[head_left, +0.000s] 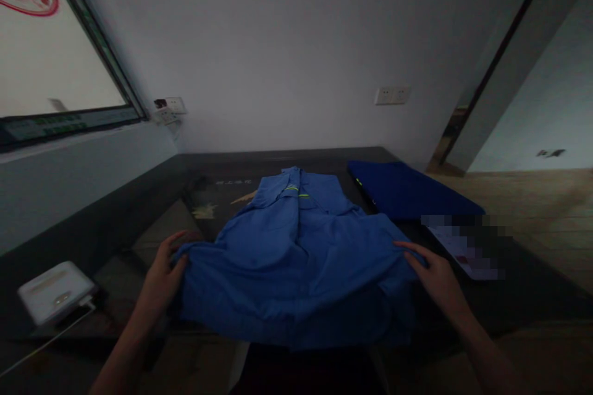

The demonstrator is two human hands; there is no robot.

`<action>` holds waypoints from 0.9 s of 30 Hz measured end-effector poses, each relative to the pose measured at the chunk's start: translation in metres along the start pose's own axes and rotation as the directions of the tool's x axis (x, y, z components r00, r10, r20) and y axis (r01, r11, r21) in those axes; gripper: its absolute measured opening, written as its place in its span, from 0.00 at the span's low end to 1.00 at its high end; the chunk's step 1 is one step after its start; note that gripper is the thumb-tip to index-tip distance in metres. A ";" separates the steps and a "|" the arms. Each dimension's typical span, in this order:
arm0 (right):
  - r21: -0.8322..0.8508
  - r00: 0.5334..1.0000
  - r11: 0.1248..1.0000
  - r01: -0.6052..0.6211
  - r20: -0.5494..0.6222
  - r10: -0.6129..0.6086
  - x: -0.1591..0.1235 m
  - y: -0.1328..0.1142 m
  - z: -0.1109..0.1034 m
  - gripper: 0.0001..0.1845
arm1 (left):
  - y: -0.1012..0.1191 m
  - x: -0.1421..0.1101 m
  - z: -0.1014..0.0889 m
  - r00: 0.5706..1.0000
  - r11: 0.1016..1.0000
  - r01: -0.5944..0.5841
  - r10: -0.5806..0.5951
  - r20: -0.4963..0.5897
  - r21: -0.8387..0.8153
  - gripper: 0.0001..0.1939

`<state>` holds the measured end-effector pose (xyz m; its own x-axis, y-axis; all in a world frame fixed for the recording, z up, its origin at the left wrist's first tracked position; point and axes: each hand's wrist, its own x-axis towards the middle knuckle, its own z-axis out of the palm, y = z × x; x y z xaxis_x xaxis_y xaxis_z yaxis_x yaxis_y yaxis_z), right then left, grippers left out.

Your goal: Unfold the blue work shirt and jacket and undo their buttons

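A blue jacket (296,259) with small yellow-green stripes is spread over the dark table, its collar end toward the wall. Its near part hangs over the table's front edge. My left hand (167,264) pinches the garment at its left side, thumb and fingers closed on the cloth. On the opposite side, my right hand (428,268) grips the cloth between thumb and fingers. The fabric is drawn out sideways between both hands, with loose folds across the middle.
A folded dark blue cloth item (412,188) lies at the table's back right, beside a blurred paper (463,250). At the left, a white box-shaped device (58,293) has a cable plugged in. The dark table (208,166) meets the wall behind.
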<state>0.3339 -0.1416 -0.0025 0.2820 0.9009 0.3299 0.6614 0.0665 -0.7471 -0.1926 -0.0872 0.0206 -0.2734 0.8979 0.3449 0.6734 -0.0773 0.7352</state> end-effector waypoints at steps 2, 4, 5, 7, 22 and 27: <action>-0.028 0.999 0.998 0.052 0.008 -0.052 0.006 -0.001 0.004 0.20 | -0.001 0.011 0.004 0.994 0.975 -0.108 0.098 0.057 0.193 0.24; -0.072 0.990 0.988 0.138 -0.018 -0.139 0.015 -0.006 0.006 0.18 | 0.014 0.021 0.009 0.980 0.917 -0.197 0.183 0.071 0.346 0.22; -0.098 0.981 0.979 0.180 -0.061 -0.186 0.020 -0.010 0.006 0.18 | 0.026 0.026 0.014 0.968 0.895 -0.252 0.234 0.094 0.369 0.20; -0.144 0.943 0.957 0.252 -0.184 -0.277 0.032 -0.025 0.006 0.17 | 0.059 0.035 0.028 0.908 0.869 -0.411 0.362 0.213 0.276 0.18; -0.368 0.765 0.767 0.526 0.599 -0.237 0.124 -0.066 0.152 0.28 | 0.074 0.058 0.199 0.685 0.715 -0.642 0.375 0.624 0.276 0.26; -0.511 0.803 0.735 0.446 0.591 -0.077 0.122 -0.058 0.141 0.31 | 0.050 0.066 0.175 0.734 0.740 -0.581 0.296 0.611 0.340 0.28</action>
<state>0.2317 0.0254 0.0000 -0.2351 0.9718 -0.0188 0.9669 0.2318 -0.1066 -0.0568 0.0439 -0.0218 0.4186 0.9010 0.1141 0.8902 -0.4319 0.1451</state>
